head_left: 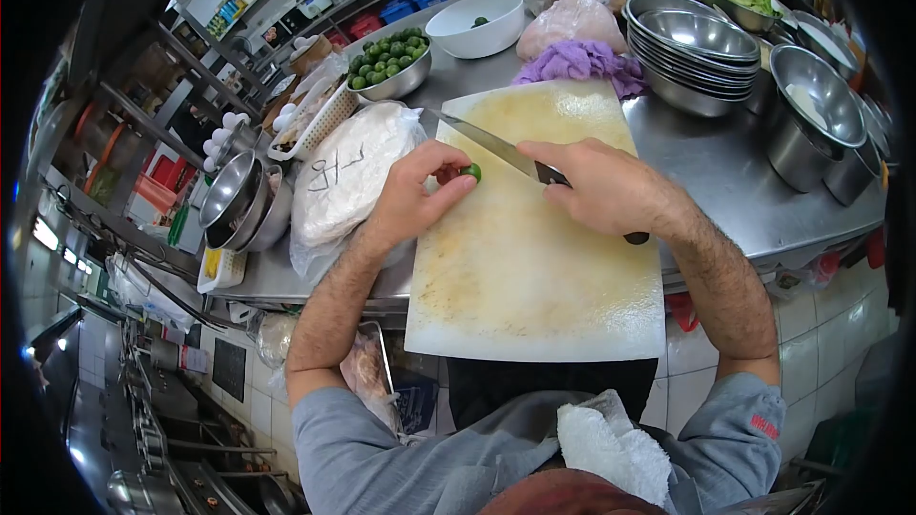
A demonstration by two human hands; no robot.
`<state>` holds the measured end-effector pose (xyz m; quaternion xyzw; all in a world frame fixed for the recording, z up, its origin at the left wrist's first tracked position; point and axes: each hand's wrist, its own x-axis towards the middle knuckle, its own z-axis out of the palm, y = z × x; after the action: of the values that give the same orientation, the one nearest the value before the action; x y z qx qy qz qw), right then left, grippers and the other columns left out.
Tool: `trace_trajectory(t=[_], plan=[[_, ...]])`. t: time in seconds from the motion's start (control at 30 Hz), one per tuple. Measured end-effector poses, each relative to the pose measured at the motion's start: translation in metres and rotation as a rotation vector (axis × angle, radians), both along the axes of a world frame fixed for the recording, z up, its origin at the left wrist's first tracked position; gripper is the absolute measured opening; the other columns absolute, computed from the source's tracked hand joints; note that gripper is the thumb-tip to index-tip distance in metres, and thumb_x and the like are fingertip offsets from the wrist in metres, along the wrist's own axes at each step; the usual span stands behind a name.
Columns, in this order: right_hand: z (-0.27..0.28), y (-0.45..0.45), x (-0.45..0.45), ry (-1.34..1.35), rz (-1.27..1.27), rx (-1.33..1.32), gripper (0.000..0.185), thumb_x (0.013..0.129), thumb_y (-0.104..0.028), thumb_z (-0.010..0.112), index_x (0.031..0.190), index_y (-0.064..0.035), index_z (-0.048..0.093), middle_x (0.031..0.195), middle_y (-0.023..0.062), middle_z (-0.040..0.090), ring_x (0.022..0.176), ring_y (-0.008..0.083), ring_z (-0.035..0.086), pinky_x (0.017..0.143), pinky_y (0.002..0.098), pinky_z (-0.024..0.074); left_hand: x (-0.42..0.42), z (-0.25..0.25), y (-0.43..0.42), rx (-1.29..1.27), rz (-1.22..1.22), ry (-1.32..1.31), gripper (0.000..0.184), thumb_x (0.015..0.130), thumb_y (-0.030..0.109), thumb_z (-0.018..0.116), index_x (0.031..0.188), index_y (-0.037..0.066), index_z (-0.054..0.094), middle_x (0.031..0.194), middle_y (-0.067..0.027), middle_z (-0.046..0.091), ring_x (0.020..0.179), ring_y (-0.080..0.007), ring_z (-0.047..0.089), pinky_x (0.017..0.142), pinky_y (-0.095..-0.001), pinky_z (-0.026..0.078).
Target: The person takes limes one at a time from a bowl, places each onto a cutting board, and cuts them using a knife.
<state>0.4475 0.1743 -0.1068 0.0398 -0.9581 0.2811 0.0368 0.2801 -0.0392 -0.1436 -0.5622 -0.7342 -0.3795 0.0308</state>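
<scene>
My left hand (425, 186) pinches a small green lime (471, 172) above the left edge of the cutting board (534, 277). A kitchen knife (496, 147) with a dark handle is gripped in my right hand (606, 183). Its blade points to the upper left over the board, just beyond the lime; whether it touches the lime I cannot tell. At the back left, a metal bowl (396, 86) is heaped with whole limes (389, 55). A white bowl (477, 27) beside it has a little green fruit inside.
A marked plastic bag (348, 176) lies left of the board. Behind the board is a purple cloth (580, 65). Stacked metal bowls (692, 48) stand at the back right, with a metal pot (801, 148) farther right. Nested bowls (239, 205) sit at the left edge.
</scene>
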Motion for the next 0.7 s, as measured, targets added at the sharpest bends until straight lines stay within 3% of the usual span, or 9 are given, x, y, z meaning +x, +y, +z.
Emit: trace_trajectory(t=[0.07, 0.17, 0.2, 0.27, 0.47, 0.7], plan=[[-0.001, -0.003, 0.003, 0.015, 0.026, 0.000, 0.039, 0.087, -0.007, 0.050, 0.125, -0.0034, 0.051, 0.095, 0.0228, 0.066, 0.093, 0.0395, 0.064, 0.082, 0.0471, 0.0511, 0.005, 0.000, 0.002, 0.015, 0.055, 0.141, 0.016, 0.083, 0.009, 0.071, 0.094, 0.000, 0.065, 0.091, -0.0077, 0.063, 0.073, -0.0152, 0.061, 0.066, -0.0276, 0.050], [0.001, -0.008, 0.012, 0.002, 0.011, 0.012, 0.035, 0.086, -0.007, 0.050, 0.121, -0.0019, 0.051, 0.092, 0.0238, 0.066, 0.090, 0.0409, 0.064, 0.080, 0.0484, 0.0507, 0.009, 0.002, 0.002, 0.032, 0.058, 0.171, 0.014, 0.080, 0.007, 0.072, 0.090, -0.001, 0.065, 0.090, -0.0084, 0.063, 0.071, -0.0151, 0.061, 0.065, -0.0272, 0.051], [0.003, -0.010, 0.016, 0.001, 0.007, 0.012, 0.035, 0.086, -0.007, 0.050, 0.121, -0.0019, 0.051, 0.092, 0.0238, 0.066, 0.090, 0.0409, 0.064, 0.080, 0.0484, 0.0507, 0.009, 0.004, 0.002, 0.032, 0.054, 0.170, 0.014, 0.080, 0.007, 0.072, 0.090, -0.001, 0.065, 0.090, -0.0084, 0.063, 0.071, -0.0151, 0.061, 0.065, -0.0272, 0.051], [0.007, -0.012, 0.023, -0.086, -0.027, 0.011, 0.051, 0.088, -0.009, 0.055, 0.138, -0.0043, 0.044, 0.108, 0.0230, 0.065, 0.103, 0.0391, 0.062, 0.088, 0.0454, 0.0491, 0.008, 0.008, 0.000, 0.051, -0.001, 0.174, 0.014, 0.078, 0.004, 0.073, 0.088, -0.001, 0.065, 0.088, -0.0082, 0.063, 0.071, -0.0150, 0.061, 0.065, -0.0270, 0.051], [0.004, -0.015, 0.036, -0.085, 0.002, -0.003, 0.051, 0.089, -0.009, 0.055, 0.138, -0.0028, 0.042, 0.104, 0.0233, 0.065, 0.100, 0.0400, 0.062, 0.086, 0.0464, 0.0483, 0.003, 0.004, -0.002, 0.046, 0.013, 0.072, 0.014, 0.077, 0.003, 0.073, 0.089, 0.000, 0.066, 0.087, -0.0079, 0.063, 0.071, -0.0148, 0.062, 0.065, -0.0264, 0.051], [0.006, -0.021, 0.053, -0.040, 0.012, 0.036, 0.052, 0.090, -0.009, 0.055, 0.139, -0.0022, 0.040, 0.105, 0.0236, 0.064, 0.100, 0.0402, 0.061, 0.084, 0.0462, 0.0491, 0.011, 0.005, 0.000, 0.049, 0.060, 0.163, 0.013, 0.078, 0.005, 0.073, 0.090, 0.001, 0.067, 0.085, -0.0069, 0.063, 0.071, -0.0148, 0.062, 0.065, -0.0269, 0.051]])
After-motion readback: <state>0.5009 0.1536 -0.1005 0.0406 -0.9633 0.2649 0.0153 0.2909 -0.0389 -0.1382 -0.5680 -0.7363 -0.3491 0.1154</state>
